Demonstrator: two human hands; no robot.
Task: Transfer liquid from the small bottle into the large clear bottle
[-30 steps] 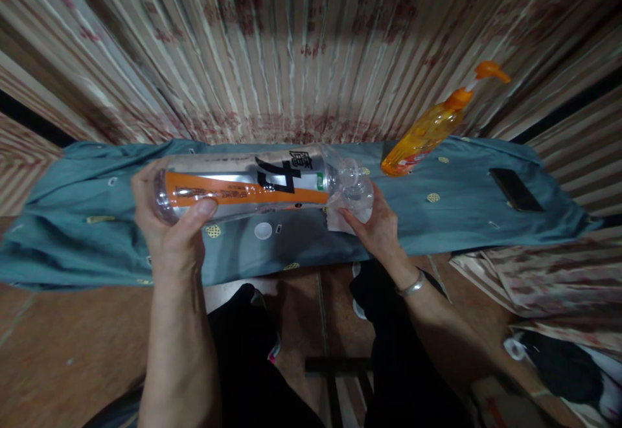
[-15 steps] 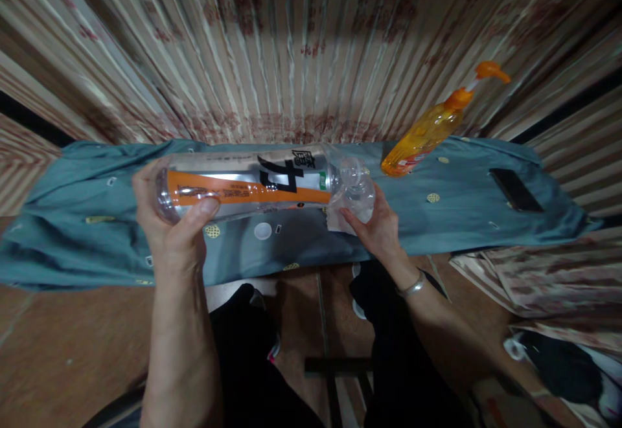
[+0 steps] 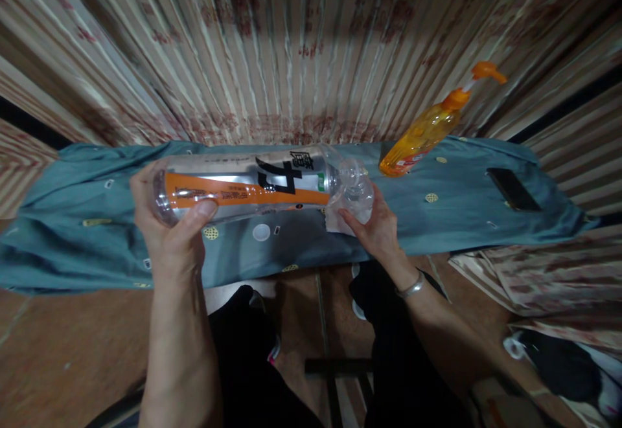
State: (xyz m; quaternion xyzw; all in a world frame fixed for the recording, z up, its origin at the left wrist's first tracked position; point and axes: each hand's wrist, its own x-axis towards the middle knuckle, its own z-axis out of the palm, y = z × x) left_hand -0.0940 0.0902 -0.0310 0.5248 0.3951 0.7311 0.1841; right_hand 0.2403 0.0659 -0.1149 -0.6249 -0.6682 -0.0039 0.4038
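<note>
A large clear plastic bottle (image 3: 243, 185) with an orange and silver label lies sideways in the air above the green cloth. Its base end is gripped by my left hand (image 3: 170, 221), thumb across the label. At the other end, my right hand (image 3: 376, 224) pinches a crumpled clear plastic piece (image 3: 357, 198), with a whitish scrap (image 3: 337, 219) beneath it, against the bottle's end. The exact shape of that clear piece is hard to make out.
An orange pump bottle (image 3: 422, 136) stands on the green cloth (image 3: 437, 221) to the right. Farther right lies a black phone (image 3: 514, 190). A striped curtain (image 3: 291, 46) hangs behind. Below are my legs and a dark metal bar (image 3: 337, 366).
The view has shifted very slightly. Both hands keep their hold, and nothing else has visibly moved.
</note>
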